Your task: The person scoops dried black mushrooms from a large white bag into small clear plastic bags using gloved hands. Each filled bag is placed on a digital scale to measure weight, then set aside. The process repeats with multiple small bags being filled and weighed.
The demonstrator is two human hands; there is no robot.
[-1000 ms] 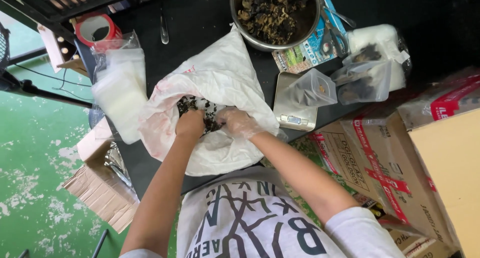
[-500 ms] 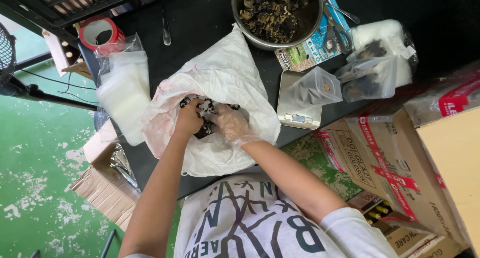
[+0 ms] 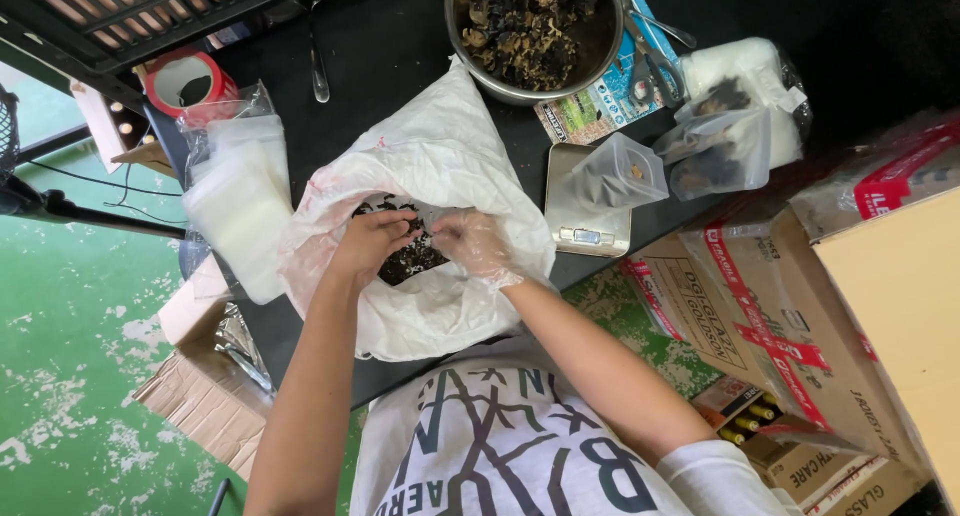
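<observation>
L hand (image 3: 368, 244) bare, fingers curled at the open mouth of a big white sack (image 3: 440, 176) lying on the black table (image 3: 400, 46); it touches the dried black fungus (image 3: 405, 261) inside, but can't tell if it's pinching any. R hand (image 3: 473, 241) in a clear plastic glove, fingers bent down onto same fungus pile, grip unclear too. Nearby: metal bowl (image 3: 470, 51) of fungus behind sack, digital scale (image 3: 580, 226) w/ small clear bag (image 3: 620, 171) on it to the R, stack of clear bags (image 3: 240, 201) to the L.

The metal bowl (image 3: 535, 36) is being cut off by the top edge, and the cardboard boxes (image 3: 880, 306) by the right edge. Most of the dark dried pieces (image 3: 405, 261) in the white sack (image 3: 440, 166) are being hidden by both hands, whose fingertips cannot be made out among them.
</observation>
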